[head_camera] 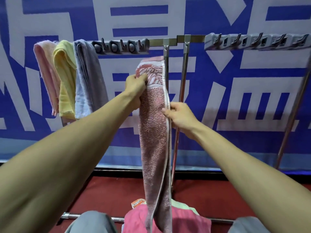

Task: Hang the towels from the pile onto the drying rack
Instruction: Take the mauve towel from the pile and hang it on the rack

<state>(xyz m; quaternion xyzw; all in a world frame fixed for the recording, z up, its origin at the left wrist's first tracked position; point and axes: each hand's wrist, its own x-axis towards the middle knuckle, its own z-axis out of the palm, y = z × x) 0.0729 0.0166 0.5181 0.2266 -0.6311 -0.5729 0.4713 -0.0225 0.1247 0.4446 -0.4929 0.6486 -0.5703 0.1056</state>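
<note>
A long pink towel [154, 132] with a white-patterned band hangs folded lengthwise in front of me, below the rack's top bar [156, 42]. My left hand [136, 88] grips its upper left edge near the patterned band. My right hand [180, 115] pinches its white right edge lower down. The towel's lower end reaches the pile [181, 219] of pink and pale green towels between my knees. A pink towel [45, 73], a yellow towel [66, 78] and a grey-blue towel [89, 78] hang over the rack's left end.
Grey peg strips sit on the bar at left [121, 47] and right [255, 42]. Metal uprights [182, 81] stand at the middle, a slanted leg [292, 115] at the right. A blue and white banner [218, 101] is behind; the floor is red carpet [117, 190].
</note>
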